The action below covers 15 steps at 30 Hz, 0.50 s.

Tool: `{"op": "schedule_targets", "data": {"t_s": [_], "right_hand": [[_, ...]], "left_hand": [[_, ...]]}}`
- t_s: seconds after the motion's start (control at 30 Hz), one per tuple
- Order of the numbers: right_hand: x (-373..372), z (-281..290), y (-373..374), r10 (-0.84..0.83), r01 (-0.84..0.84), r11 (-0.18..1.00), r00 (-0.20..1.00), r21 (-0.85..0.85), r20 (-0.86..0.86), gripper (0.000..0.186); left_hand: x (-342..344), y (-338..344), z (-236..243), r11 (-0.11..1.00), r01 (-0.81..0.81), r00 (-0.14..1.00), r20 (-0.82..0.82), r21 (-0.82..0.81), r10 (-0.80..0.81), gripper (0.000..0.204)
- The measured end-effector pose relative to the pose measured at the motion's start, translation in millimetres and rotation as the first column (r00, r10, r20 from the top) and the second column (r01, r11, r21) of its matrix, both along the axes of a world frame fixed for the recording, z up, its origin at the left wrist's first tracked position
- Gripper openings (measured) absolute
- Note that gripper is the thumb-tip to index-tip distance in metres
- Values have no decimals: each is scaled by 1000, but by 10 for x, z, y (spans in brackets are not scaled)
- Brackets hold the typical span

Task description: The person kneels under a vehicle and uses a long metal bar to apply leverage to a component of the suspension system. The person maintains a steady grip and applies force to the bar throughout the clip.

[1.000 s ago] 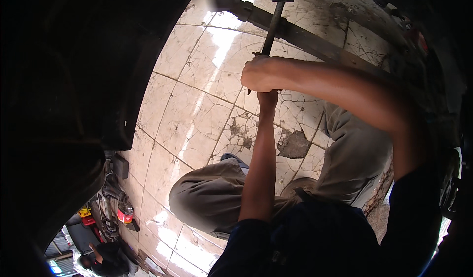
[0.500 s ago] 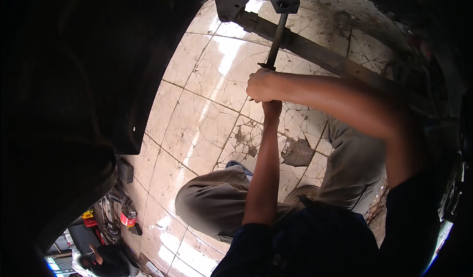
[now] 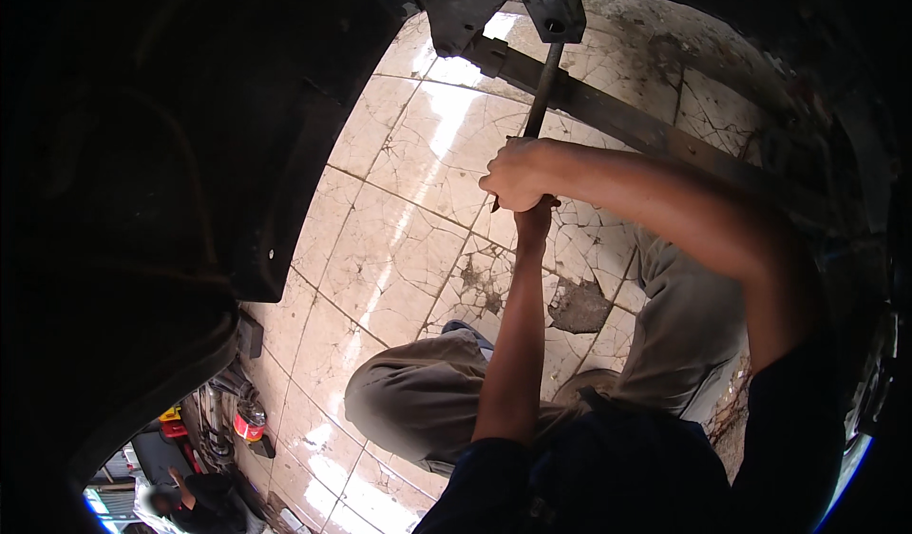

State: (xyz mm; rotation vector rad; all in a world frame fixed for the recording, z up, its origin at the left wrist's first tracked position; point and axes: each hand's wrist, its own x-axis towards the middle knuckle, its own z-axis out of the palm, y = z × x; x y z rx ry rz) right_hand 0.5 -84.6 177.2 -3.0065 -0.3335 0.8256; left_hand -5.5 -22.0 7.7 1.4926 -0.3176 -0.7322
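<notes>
A dark metal rod runs down from a holed metal bracket at the top. Around the rod's near end my right hand is closed, its arm reaching across from the right. My left hand comes up from below and sits just under the right one. Its fingers look curled, but the right hand hides most of them and whatever they hold. A thin dark tip pokes out beside the right hand's fingers.
Behind the rod a long metal bar crosses at a slant. Dark vehicle panels fill the left. Below lies cracked tile floor with a broken patch. At lower left are a red-labelled bottle and another person.
The view has shifted slightly, so the scene sits lower. My right hand has turned a little on the rod and covers more of the collar there; a thin dark tip shows more below it.
</notes>
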Motion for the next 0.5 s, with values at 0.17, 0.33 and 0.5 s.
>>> {"op": "schedule_targets", "data": {"t_s": [0.17, 0.33, 0.5], "right_hand": [[-60, 115, -141, 34, -35, 999, 997, -14, -71, 40], [-64, 38, -61, -88, 89, 996, 996, -13, 31, 48], [-105, 184, -20, -40, 40, 999, 998, -8, -48, 44]], "left_hand": [[-60, -121, 53, 997, -58, 998, -7, -42, 57, 21], [-90, -79, 76, 995, -49, 998, 24, -82, 52, 22], [-55, -19, 80, 999, -52, 997, 64, 1, 51, 21]]}}
